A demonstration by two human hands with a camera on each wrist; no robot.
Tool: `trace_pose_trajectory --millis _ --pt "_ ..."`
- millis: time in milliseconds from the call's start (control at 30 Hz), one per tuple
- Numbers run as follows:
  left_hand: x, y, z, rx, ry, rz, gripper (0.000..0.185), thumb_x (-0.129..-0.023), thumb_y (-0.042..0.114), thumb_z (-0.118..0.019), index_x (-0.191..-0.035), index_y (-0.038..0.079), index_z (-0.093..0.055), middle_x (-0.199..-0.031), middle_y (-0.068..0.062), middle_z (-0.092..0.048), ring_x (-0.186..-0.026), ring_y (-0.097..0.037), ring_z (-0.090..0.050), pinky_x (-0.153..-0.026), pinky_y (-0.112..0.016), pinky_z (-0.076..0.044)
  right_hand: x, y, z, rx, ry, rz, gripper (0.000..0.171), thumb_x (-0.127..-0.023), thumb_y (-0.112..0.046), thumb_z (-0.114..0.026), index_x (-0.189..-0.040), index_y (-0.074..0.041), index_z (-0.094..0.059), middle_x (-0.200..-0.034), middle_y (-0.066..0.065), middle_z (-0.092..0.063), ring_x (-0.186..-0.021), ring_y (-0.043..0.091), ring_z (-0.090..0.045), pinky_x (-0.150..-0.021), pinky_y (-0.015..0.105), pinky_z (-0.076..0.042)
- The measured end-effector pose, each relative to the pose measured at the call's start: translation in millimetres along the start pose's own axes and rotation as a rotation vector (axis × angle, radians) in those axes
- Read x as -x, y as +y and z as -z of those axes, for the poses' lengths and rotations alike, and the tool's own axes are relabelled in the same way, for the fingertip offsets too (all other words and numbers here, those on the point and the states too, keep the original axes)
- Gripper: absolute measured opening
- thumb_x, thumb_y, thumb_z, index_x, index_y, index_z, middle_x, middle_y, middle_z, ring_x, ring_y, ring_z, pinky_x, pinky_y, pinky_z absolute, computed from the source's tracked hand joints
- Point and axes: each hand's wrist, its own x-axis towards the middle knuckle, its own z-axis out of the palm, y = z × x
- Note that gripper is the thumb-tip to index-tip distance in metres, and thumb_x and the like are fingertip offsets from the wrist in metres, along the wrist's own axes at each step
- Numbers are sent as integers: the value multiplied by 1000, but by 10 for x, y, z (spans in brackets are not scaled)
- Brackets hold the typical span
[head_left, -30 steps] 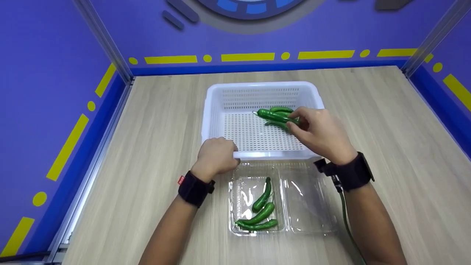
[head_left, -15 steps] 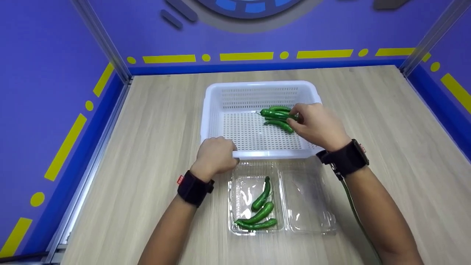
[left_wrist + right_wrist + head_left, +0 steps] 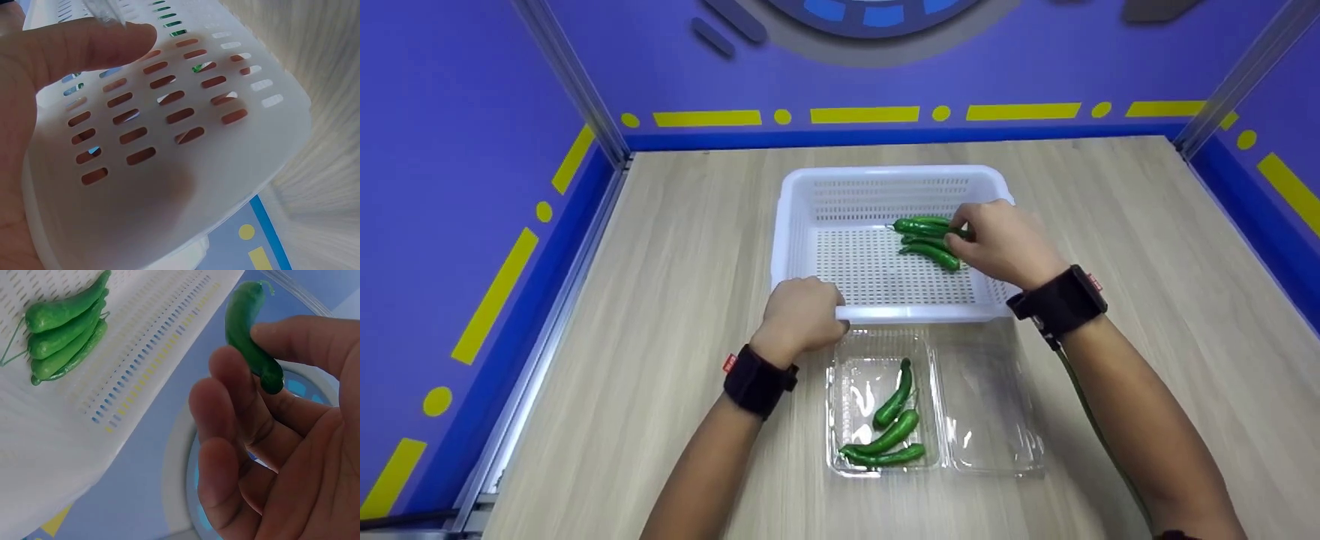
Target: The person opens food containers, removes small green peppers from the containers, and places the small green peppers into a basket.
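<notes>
1. A light wood-grain counter [image 3: 675,247] fills the frame.
2. At centre, a white slotted plastic basket [image 3: 810,195] is gripped at its near rim by the left hand [image 3: 802,315].
3. Below it, a clear, glossy tray [image 3: 997,420] lies open, three peppers inside.
4. One smooth, curved green pepper [image 3: 247,332] is pinched by the right hand [image 3: 1001,244] over the basket; next, a carry to the tray seems called for.

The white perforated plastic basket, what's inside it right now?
Inside the white perforated plastic basket lie a few green chili peppers near its right side. The right hand pinches one green pepper there and covers their far ends, so an exact count is uncertain.
</notes>
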Motion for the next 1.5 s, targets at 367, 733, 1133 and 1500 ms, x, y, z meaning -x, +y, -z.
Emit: trace_pose_trajectory --millis 367,733,1133,1500 --pt "-9 6 7 -1 7 2 29 -80 32 -70 -58 21 -55 -58 6 -51 -58 -19 -53 -54 -38 -44 -228 140 -18 -56 -112 12 21 -90 -19 -67 -97 0 -73 -82 12 -71 -63 21 -58 -58 32 -44" --pt "-15 6 -13 0 10 -11 38 -81 32 -69 -54 23 -44 -56 8 -43 -55 -15 -45 -49 -36 -38 -292 263 -44 37 -239 -4 17 -89 -20 -68 -83 -5 -74 -79 8 -69 -63 20 -56 -58 32 -40" --pt "2 22 -7 20 -4 0 34 -81 31 -69 -56 22 -48 -56 7 -45 -55 -16 -47 -51 -36 -39 -344 275 -70 126 -375 -10 17 -87 -16 -65 -74 -8 -70 -73 3 -63 -62 18 -52 -56 31 -38" --pt "-4 10 8 -8 19 -10 35 -80 31 -68 -56 22 -44 -57 7 -44 -56 -16 -46 -52 -40 -44 -391 274 -140 143 -380 -33 21 -86 -17 -67 -66 -11 -63 -62 -1 -52 -57 17 -44 -53 30 -31"
